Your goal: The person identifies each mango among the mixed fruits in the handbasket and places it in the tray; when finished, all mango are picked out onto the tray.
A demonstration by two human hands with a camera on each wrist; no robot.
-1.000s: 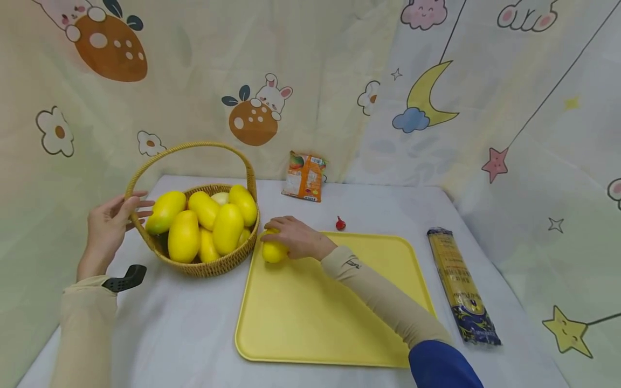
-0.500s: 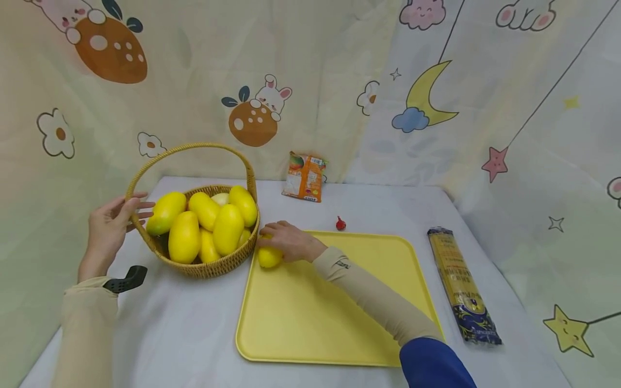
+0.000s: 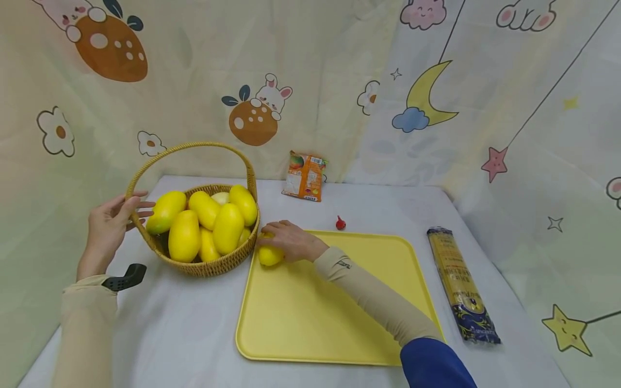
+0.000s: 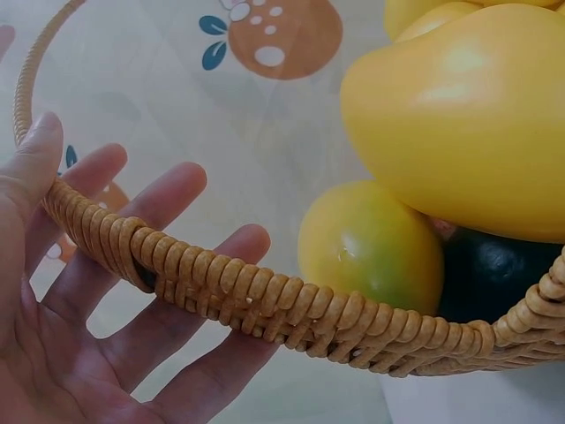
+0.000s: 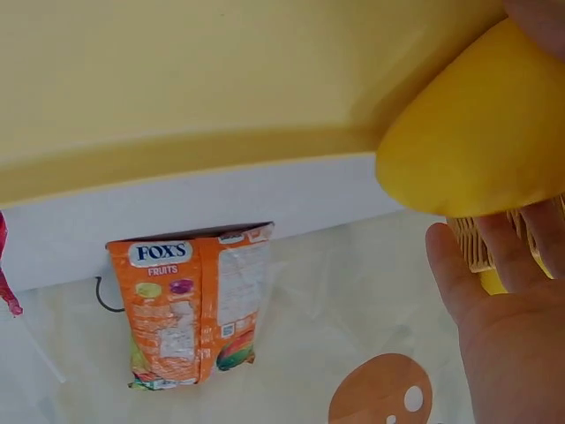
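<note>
My left hand (image 3: 108, 229) holds the wicker basket (image 3: 206, 269) where its arched handle meets the rim. In the left wrist view the thumb lies before the handle and the spread fingers pass behind the rim. Several yellow mangoes (image 3: 184, 237) fill the basket, one tinged green (image 4: 366, 252). A dark, rounded thing (image 4: 503, 278) shows beneath them. My right hand (image 3: 293, 242) grips another mango (image 3: 269, 256) from above, at the far left corner of the yellow tray (image 3: 325, 318), close beside the basket. In the right wrist view, fingers (image 5: 508, 256) lie along that mango (image 5: 485, 132).
An orange Fox's Fruits packet (image 3: 304, 177) leans at the back of the white table (image 3: 179, 334). A small red thing (image 3: 340, 223) lies behind the tray. Right of the tray is a long spaghetti packet (image 3: 463, 285). A printed curtain (image 3: 335, 81) encloses the table.
My right hand has shifted slightly left with the mango, toward the basket, then held almost still. The left hand and the basket stay in place.
</note>
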